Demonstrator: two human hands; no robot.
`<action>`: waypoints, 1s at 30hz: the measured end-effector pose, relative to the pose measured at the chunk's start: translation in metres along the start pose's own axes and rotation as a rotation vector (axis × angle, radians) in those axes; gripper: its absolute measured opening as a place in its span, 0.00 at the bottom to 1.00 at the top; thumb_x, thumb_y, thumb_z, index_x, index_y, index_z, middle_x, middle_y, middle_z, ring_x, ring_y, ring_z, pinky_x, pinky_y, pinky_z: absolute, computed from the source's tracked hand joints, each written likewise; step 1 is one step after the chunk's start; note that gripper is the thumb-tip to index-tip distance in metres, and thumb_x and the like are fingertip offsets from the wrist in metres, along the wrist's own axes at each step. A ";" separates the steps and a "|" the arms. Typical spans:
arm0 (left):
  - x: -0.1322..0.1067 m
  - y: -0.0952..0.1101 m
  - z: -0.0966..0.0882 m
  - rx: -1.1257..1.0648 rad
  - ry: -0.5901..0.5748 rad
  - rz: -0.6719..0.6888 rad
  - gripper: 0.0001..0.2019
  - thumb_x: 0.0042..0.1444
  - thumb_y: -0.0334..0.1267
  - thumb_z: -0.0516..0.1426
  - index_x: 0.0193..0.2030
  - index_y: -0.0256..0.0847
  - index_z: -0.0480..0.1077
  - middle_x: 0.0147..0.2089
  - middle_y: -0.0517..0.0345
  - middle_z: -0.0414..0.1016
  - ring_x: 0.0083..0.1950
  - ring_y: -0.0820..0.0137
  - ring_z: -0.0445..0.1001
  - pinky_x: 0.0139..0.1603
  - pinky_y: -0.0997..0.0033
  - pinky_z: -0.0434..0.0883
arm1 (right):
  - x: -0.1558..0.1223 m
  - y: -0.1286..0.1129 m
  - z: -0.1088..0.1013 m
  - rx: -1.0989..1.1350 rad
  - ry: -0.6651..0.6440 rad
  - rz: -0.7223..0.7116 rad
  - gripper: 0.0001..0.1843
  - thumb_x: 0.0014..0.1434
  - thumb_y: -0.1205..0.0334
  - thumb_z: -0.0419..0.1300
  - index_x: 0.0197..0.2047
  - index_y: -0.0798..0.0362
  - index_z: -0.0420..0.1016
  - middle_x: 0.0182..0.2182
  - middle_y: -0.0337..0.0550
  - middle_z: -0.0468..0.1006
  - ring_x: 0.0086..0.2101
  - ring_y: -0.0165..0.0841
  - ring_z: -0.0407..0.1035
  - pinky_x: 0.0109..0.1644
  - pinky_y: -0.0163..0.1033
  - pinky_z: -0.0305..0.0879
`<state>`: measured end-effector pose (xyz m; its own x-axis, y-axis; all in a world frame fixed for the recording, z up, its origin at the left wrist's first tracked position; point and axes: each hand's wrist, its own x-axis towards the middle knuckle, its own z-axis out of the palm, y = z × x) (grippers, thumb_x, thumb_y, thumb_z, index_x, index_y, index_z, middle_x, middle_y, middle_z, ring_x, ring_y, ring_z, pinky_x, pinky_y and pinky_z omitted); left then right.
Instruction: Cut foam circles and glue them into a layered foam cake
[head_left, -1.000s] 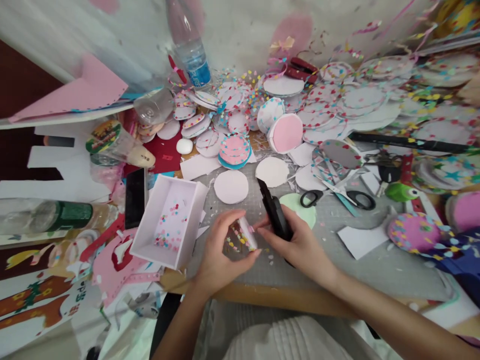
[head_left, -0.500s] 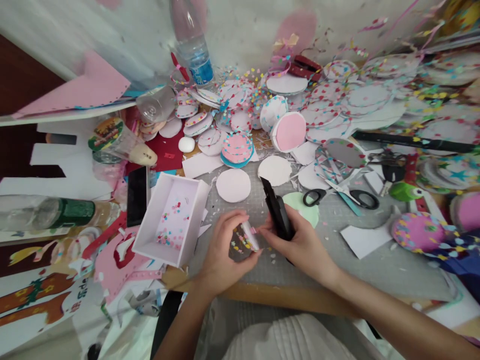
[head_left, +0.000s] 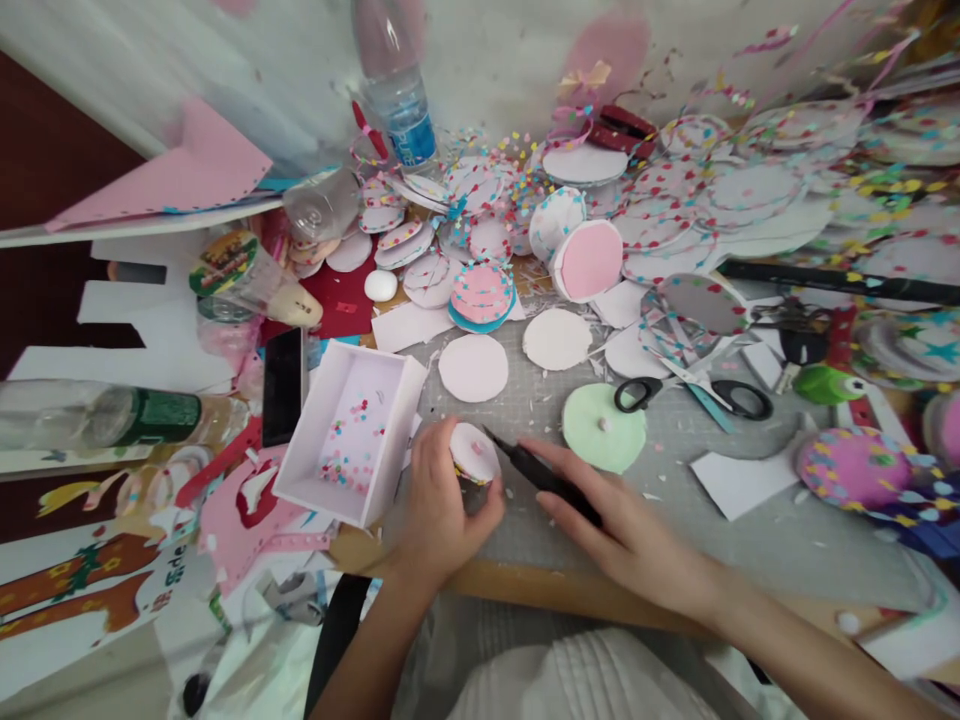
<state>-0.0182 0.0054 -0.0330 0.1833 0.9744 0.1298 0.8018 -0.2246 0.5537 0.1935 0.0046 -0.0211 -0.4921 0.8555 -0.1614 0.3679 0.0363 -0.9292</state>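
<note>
My left hand [head_left: 450,500] is closed around the edge of a small round white disc [head_left: 471,450], its flat face tilted up toward me. A small pink bit shows on that face, and yellow bits peek out under the rim. In my right hand [head_left: 607,510] is a black utility knife [head_left: 551,480], its blade end pointing left, close to the disc's right edge. Whether the tip touches the disc I cannot tell. Just beyond lie a plain white paper disc [head_left: 473,368], a cream disc [head_left: 557,339] and a light green disc [head_left: 600,430] with a pale pink dot on it.
An open white box [head_left: 405,400] with small coloured confetti stands left of my hands. Black-handled scissors [head_left: 694,385] lie to the right on the grey cutting mat [head_left: 675,520]. Decorated discs [head_left: 480,295] pile up behind, near a plastic bottle [head_left: 409,120]. A phone [head_left: 283,385] is at the left.
The small disc has turned from edge-on to face-up in my left hand. My right fingers have come off it, and the knife has swung down from nearly upright to point left.
</note>
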 end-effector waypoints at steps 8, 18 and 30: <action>-0.008 -0.006 0.009 -0.046 0.058 0.040 0.36 0.48 0.31 0.58 0.64 0.36 0.49 0.58 0.37 0.61 0.61 0.50 0.63 0.58 0.43 0.65 | -0.002 0.005 0.004 0.004 -0.084 -0.075 0.29 0.67 0.63 0.53 0.69 0.40 0.54 0.49 0.43 0.78 0.45 0.34 0.74 0.48 0.37 0.69; -0.009 -0.008 0.009 -0.043 0.078 0.062 0.37 0.49 0.33 0.58 0.65 0.35 0.49 0.59 0.37 0.61 0.61 0.51 0.63 0.59 0.45 0.65 | -0.003 0.008 0.008 -0.068 -0.077 -0.029 0.28 0.68 0.60 0.52 0.69 0.40 0.53 0.42 0.44 0.78 0.36 0.33 0.72 0.41 0.38 0.67; -0.007 -0.006 0.008 -0.050 0.075 0.058 0.36 0.49 0.32 0.57 0.65 0.35 0.49 0.58 0.36 0.61 0.60 0.50 0.64 0.57 0.43 0.66 | -0.003 0.008 0.008 -0.082 -0.064 -0.037 0.29 0.68 0.61 0.52 0.70 0.42 0.54 0.39 0.43 0.79 0.33 0.32 0.72 0.37 0.37 0.67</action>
<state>-0.0196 0.0000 -0.0443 0.1835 0.9574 0.2231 0.7612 -0.2820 0.5840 0.1911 -0.0017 -0.0306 -0.5548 0.8182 -0.1506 0.4102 0.1115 -0.9052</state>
